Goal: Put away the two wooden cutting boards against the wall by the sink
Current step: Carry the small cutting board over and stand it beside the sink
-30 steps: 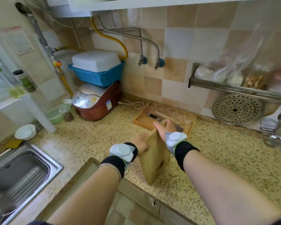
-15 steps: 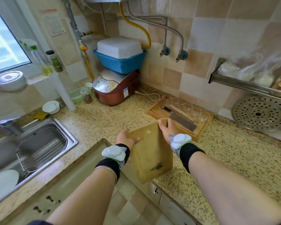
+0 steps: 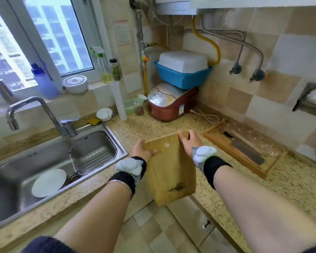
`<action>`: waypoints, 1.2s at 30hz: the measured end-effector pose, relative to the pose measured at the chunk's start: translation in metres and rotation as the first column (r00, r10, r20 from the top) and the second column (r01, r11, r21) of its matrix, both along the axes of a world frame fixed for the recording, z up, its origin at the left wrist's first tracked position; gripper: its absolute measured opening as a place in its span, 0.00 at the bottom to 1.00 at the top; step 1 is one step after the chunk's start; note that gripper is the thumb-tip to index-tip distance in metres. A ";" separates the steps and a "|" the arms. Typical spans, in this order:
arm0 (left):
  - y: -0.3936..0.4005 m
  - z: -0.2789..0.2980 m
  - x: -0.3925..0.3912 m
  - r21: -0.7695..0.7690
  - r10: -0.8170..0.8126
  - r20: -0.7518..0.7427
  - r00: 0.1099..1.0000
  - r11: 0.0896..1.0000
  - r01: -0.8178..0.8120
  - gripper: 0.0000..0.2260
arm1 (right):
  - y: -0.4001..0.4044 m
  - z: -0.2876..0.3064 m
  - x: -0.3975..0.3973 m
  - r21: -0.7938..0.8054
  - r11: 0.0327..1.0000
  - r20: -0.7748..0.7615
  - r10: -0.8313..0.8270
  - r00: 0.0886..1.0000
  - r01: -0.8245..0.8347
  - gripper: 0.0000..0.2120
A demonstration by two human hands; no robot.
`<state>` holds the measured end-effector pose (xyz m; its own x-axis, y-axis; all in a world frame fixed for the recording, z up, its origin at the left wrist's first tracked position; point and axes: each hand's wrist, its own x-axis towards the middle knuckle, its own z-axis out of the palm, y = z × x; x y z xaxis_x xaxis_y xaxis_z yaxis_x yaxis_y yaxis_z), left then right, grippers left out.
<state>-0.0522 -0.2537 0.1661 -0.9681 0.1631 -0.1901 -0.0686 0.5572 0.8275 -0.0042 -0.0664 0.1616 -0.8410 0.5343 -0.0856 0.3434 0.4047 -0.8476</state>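
Wooden cutting board (image 3: 171,168) hangs above the surface's corner edge, long axis running toward you; your left hand (image 3: 142,150) and right hand (image 3: 190,142) pinch its far corners. The sink (image 3: 49,161) wall lies left, nearer your left grip.

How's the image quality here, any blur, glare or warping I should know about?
Head view: daylight through the window washes out the scene outside; wide-angle warping bends the tiled wall and forearms at the edges; the glasses in the wooden tray smear with motion blur; the cutting board and both hands look fairly sharp.
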 end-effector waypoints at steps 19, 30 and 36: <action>-0.305 -0.011 -0.042 -0.067 0.485 -0.069 0.872 0.870 -0.489 0.18 | -0.302 -0.008 -0.140 -0.004 0.845 0.022 0.535 0.845 -0.535 0.18; -0.408 -0.012 -0.016 -0.052 0.754 -0.080 0.653 0.651 -0.758 0.15 | -0.432 -0.013 -0.176 -0.016 0.621 0.014 0.784 0.620 -0.784 0.18; -0.443 -0.006 -0.029 -0.068 0.839 -0.101 0.534 0.530 -0.846 0.19 | -0.480 -0.006 -0.207 -0.058 0.503 -0.017 0.863 0.504 -0.863 0.17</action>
<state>-0.0812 -0.6966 0.1603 -0.6542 -0.7494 -0.1016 -0.5103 0.3383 0.7907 -0.2113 -0.5468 0.1558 -0.8814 -0.4613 -0.1020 -0.1410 0.4629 -0.8751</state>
